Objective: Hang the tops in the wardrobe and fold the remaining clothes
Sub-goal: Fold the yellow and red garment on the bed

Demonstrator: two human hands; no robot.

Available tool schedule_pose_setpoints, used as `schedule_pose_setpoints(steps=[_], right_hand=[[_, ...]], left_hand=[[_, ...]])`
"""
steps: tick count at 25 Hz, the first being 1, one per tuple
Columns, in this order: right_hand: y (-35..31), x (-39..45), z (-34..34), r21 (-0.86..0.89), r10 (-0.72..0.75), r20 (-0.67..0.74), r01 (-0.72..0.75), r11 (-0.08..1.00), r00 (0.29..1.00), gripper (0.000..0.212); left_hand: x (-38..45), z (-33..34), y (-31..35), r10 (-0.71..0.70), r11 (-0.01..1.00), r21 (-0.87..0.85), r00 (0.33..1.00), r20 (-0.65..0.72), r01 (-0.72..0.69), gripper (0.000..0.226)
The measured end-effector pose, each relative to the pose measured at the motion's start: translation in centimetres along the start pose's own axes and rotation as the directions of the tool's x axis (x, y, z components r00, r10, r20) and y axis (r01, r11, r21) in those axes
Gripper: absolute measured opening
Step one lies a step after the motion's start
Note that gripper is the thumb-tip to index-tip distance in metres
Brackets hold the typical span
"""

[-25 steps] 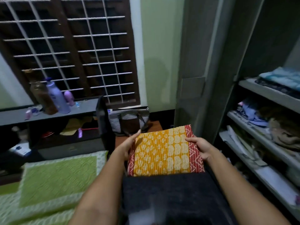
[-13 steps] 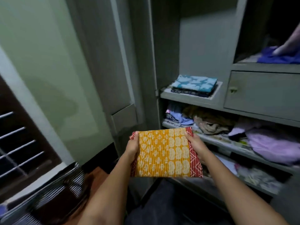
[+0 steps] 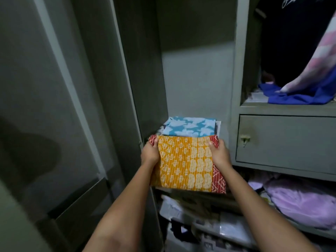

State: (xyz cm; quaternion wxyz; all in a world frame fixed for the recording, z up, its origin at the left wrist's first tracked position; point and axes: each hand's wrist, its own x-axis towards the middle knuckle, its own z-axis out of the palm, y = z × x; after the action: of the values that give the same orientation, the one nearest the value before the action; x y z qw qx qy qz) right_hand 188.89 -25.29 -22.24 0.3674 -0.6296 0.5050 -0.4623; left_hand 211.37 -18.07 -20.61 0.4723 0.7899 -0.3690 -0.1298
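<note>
- Two hands are on one folded cloth: the left hand holds its left edge and the right hand holds its right edge, each grip closed on the fabric with a thumb on top and the other fingers hidden underneath.
- That folded cloth is a flat rectangle, mustard-orange with pale block-printed motifs in rows. A lighter band of larger pale ovals runs down its right half, and a red border with small white dots shows along both side edges.
- It is held level between the two grips, at the front of the wardrobe, its far edge right at a shelf.
- Just beyond the grips lies one folded blue cloth with white cloud-like patches, resting on that shelf on top of other folded pieces I cannot count.
- To the right of the right grip there is one grey drawer front with a single small handle.
- Above the drawer, an open compartment holds one crumpled royal-blue garment, with a pink and white piece hanging down onto it.
- Below the right grip, a lilac bundle sits on a lower shelf; under the held cloth are more clothes, too dim to count.
- Left of the left grip stands the open wardrobe door.
</note>
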Motion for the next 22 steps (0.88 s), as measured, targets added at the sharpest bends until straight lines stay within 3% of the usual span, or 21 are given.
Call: schedule_pose_setpoints(steps=[5, 14, 16, 17, 18, 20, 21, 22], right_hand=[[-3.3, 10.9, 2.3, -0.07, -0.007, -0.099, 0.0, 0.998, 0.995, 0.046], [-2.8, 27.5, 6.0, -0.213, 0.133, -0.268, -0.194, 0.958, 0.954, 0.046], [-1.9, 29.8, 6.6, -0.4, 0.183, -0.274, -0.285, 0.871, 0.944, 0.051], [-1.4, 30.5, 7.1, -0.522, 0.181, -0.274, -0.304, 0.797, 0.945, 0.056], [-0.9, 31.0, 7.9, -0.623, 0.145, -0.259, -0.28, 0.73, 0.955, 0.06], [-0.6, 31.5, 10.3, -0.73, 0.058, -0.141, -0.144, 0.668, 0.988, 0.057], [-0.7, 31.6, 11.5, -0.747, 0.048, -0.06, -0.076, 0.66, 0.997, 0.053], [-0.7, 31.4, 12.7, -0.755, 0.062, 0.012, -0.032, 0.655, 0.998, 0.051]], left_hand=[[11.9, 3.1, 5.0, 0.078, 0.996, 0.058, 0.995, -0.07, -0.074, 0.049], [27.9, 11.5, 9.7, 0.064, 0.997, 0.032, 0.995, 0.07, -0.066, 0.046], [29.5, 13.0, 9.8, 0.044, 0.98, 0.19, 0.997, 0.06, -0.055, 0.055], [29.9, 13.8, 9.7, 0.127, 0.936, 0.328, 0.992, 0.021, -0.127, 0.064], [29.8, 14.6, 9.7, 0.284, 0.862, 0.434, 0.959, 0.016, -0.262, 0.067], [29.2, 16.5, 10.4, 0.582, 0.686, 0.419, 0.795, 0.175, -0.594, 0.052], [28.8, 17.4, 10.7, 0.637, 0.619, 0.366, 0.717, 0.283, -0.695, 0.046], [28.5, 18.2, 10.8, 0.62, 0.597, 0.327, 0.68, 0.392, -0.733, 0.044]])
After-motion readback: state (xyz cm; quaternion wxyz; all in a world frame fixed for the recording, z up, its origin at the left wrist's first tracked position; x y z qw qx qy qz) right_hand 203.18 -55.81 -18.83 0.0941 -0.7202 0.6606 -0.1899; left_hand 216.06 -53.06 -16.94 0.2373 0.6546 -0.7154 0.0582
